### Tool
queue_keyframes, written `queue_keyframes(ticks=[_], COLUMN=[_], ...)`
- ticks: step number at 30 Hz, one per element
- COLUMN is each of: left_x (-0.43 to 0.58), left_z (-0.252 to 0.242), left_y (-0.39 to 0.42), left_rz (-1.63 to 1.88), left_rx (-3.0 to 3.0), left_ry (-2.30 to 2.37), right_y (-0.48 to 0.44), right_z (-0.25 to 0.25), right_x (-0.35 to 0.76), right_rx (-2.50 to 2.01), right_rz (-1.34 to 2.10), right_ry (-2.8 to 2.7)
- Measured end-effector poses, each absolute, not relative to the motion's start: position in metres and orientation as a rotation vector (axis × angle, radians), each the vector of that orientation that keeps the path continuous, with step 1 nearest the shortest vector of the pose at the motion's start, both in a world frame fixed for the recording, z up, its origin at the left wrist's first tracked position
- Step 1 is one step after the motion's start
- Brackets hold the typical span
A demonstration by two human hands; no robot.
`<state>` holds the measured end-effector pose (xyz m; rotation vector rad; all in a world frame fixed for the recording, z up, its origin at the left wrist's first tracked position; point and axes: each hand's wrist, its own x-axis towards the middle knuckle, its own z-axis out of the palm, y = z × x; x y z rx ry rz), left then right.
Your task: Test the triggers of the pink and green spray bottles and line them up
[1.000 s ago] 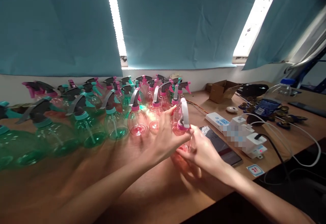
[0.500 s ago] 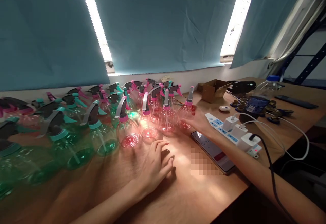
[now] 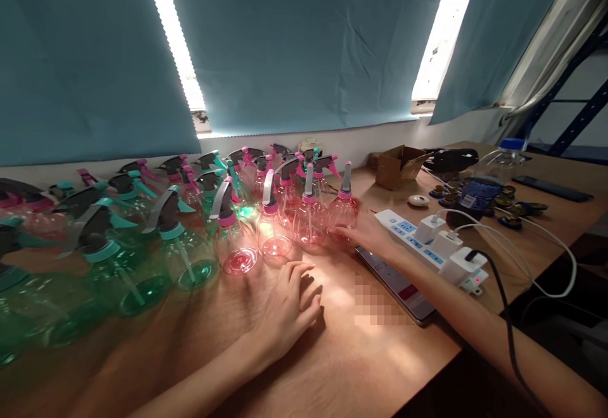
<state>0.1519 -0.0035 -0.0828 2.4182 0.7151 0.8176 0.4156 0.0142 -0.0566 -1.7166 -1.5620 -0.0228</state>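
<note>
Pink spray bottle [image 3: 342, 210]: upright on the table [image 3: 342, 367], at the right end of the front row of pink bottles [image 3: 273, 231]; its base is partly hidden by fingers.
Right hand [image 3: 368, 233]: fingers stretched against the bottle's lower side; whether they clasp it cannot be told.
Left hand [image 3: 289, 307]: lies flat on the table, fingers loosely spread, holding nothing.
Phone [image 3: 403, 288]: just beside the right wrist, partly pixelated.
Green spray bottles [image 3: 185, 259]: to the left, blurred, the outermost cut off by the frame edge.

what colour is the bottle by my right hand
Pink: a clear pink plastic spray bottle, seen best in the head view.
</note>
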Motion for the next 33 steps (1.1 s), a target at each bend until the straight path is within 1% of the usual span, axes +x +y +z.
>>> queue_keyframes(ticks=[7, 9, 11, 13, 16, 19, 22, 28, 33], left_x=[0.135, 0.121, 0.103, 0.081, 0.042, -0.003, -0.052, -0.156, -0.243], left_z=[-0.081, -0.08, -0.077, -0.073, -0.064, -0.054, -0.043, -0.028, -0.028], left_y=[-0.01, -0.011, -0.012, -0.013, -0.017, -0.025, -0.037, -0.059, -0.059], left_rz=[0.818, 0.818, 0.799, 0.763, 0.748, 0.745, 0.758, 0.973, 1.231], left_rx=[2.418, 2.435, 2.452, 2.442, 2.385, 2.332, 2.284, 2.05, 1.57], left_ry=[0.723, 0.741, 0.79, 0.867, 0.986, 1.126, 1.286, 1.661, 1.935], right_y=[-0.041, -0.061, -0.074, -0.08, -0.076, -0.067, -0.059, -0.044, -0.027], right_z=[-0.061, -0.061, -0.059, -0.057, -0.058, -0.063, -0.064, -0.056, -0.058], right_x=[0.37, 0.344, 0.315, 0.287, 0.244, 0.202, 0.162, 0.09, 0.029], right_rx=[-1.67, -1.606, -1.521, -1.386, -1.048, -0.77, -0.651, -0.536, -0.489], right_rz=[-0.113, -0.084, 0.016, 0.182, 0.289, 0.308, 0.308, 0.37, 0.458], right_ry=[-1.522, -1.59, -1.728, -1.945, -2.212, -2.339, -2.389, -2.453, -2.463])
